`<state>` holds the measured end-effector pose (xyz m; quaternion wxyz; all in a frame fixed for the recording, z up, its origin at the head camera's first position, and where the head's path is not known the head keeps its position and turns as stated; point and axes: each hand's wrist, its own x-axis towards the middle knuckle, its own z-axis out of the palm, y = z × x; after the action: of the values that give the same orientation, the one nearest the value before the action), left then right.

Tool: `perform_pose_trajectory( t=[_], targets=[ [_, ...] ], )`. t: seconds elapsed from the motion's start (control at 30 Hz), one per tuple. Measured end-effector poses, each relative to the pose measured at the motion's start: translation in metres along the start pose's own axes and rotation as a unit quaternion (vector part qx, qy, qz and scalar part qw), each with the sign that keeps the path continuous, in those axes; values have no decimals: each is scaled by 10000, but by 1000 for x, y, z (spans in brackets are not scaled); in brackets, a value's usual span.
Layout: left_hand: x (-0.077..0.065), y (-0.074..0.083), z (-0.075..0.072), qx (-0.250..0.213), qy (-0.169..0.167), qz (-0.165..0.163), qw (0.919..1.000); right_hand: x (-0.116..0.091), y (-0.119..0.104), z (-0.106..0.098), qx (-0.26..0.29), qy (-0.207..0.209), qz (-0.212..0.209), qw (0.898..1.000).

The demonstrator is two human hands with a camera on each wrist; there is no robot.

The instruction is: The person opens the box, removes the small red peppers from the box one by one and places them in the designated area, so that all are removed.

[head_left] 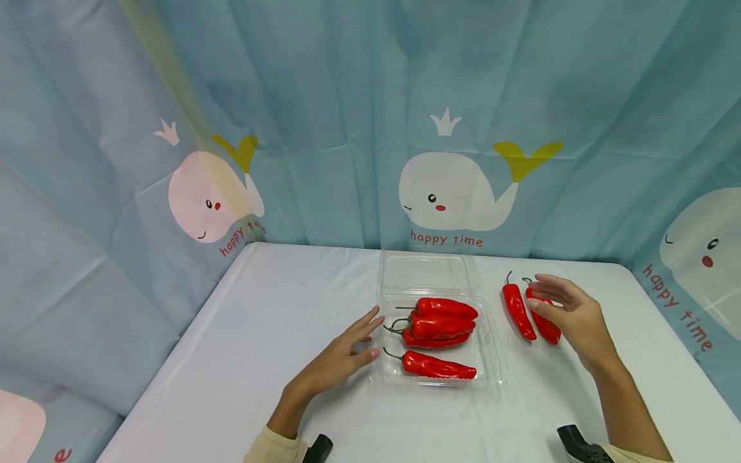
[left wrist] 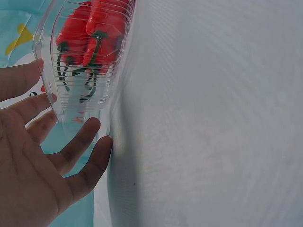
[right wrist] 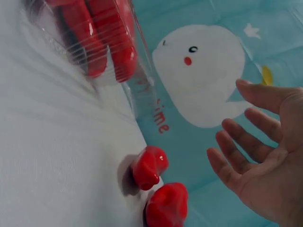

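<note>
At the far left, a blue curtain (head_left: 324, 193) printed with pale whales and the words "happy time" hangs beside the white desk (head_left: 260, 321) and runs along behind it to the far right. A left sleeve (head_left: 274, 447) and a black strap (head_left: 318, 448) show at the near edge, and from them the left hand (head_left: 341, 361) reaches toward the middle. Its fingers are spread and grip nothing; their tips lie at the left edge of a clear plastic box (head_left: 491, 360), though whether they touch it cannot be told.

The box stands on the desk with its lid (head_left: 427, 273) laid back on the far side. Four red peppers (head_left: 442, 326) lie in it, stems to the left: three bunched together toward the far side, one apart nearer the person.

To the right of the box, two loose peppers (head_left: 518, 312) lie side by side on the desk, stems pointing away. The right hand (head_left: 579, 321) is over the right-hand one, partly hiding it in the head view; its fingers are loosely extended and hold nothing, and the right wrist view shows them clear of both peppers.
</note>
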<state>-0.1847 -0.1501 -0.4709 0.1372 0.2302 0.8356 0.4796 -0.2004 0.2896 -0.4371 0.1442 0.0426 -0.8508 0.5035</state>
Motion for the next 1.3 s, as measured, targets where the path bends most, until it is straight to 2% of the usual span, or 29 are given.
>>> perform_pose_trajectory(
  t=[0.3,0.57,1.07,1.3],
  targets=[
    [-1,2,0,6,0,23,10000,-2,-15,12,330,-690,-307,9966],
    [-1,3,0,-3,16,41,10000,-4,-25,21,612,-1045,-574,9910],
    [0,0,1,33,12,23,10000,-7,-27,39,1011,-1764,-562,9775],
    [0,1,0,-13,-8,53,10000,-9,-29,48,982,-1984,-458,9741]
  ],
)
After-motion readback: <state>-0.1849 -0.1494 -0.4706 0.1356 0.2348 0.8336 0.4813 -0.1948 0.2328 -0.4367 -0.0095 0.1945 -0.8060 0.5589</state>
